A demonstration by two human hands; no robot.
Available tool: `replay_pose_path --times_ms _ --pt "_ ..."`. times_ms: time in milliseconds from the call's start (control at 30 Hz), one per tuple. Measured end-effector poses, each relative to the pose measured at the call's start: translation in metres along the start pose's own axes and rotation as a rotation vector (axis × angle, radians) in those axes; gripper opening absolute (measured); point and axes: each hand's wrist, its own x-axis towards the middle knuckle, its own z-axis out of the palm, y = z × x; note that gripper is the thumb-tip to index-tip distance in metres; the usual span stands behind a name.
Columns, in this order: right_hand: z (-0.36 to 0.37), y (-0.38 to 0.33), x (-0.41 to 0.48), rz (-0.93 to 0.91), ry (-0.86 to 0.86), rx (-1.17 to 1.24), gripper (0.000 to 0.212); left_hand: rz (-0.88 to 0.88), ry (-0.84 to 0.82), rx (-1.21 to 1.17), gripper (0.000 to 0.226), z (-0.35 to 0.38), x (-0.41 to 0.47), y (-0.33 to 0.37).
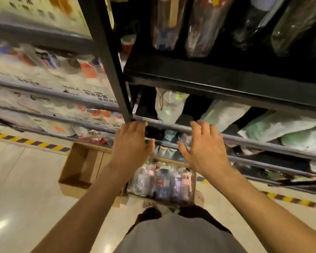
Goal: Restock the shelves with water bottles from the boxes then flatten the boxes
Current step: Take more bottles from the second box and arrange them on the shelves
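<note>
Your left hand (131,143) and right hand (201,145) hover empty, fingers spread wide, above the clear shrink-wrapped pack of water bottles (161,181) on the floor. Left of that pack, an open brown cardboard box (80,165) looks emptied but not flattened. Most of the restocking seems left.

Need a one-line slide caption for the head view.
Open, empty left hand and right hand hover over wrapped bottles at floor level, facing the shelves.

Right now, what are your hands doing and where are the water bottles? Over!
Left hand and right hand both open, empty. Clear plastic-wrapped pack of bottles below them, untouched. Grey metal shelf rail beyond the hands; nothing blocks the pack.
</note>
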Motion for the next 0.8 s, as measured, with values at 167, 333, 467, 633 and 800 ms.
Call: replay_pose_path --times_ms 167,333,467,633,800 --pt "0.081 -0.010 -0.034 0.042 -0.235 0.013 0.073 -0.108 -0.350 0.122 0.051 0.070 -0.040 -0.028" --pt "0.173 -0.008 -0.058 0.037 -0.440 0.024 0.070 -0.273 -0.565 -0.055 0.054 0.149 -0.070 -0.044" --pt "0.257 -0.005 -0.061 0.043 -0.565 0.077 0.065 -0.286 -0.692 0.020 0.057 0.225 -0.081 -0.062" --pt "0.367 -0.004 -0.052 0.076 -0.672 0.160 0.071 -0.363 -0.782 -0.051 0.056 0.328 -0.081 -0.098" --pt "0.477 -0.010 -0.031 0.227 -0.731 0.260 0.077 -0.537 -0.722 -0.176 0.070 0.430 -0.069 -0.144"
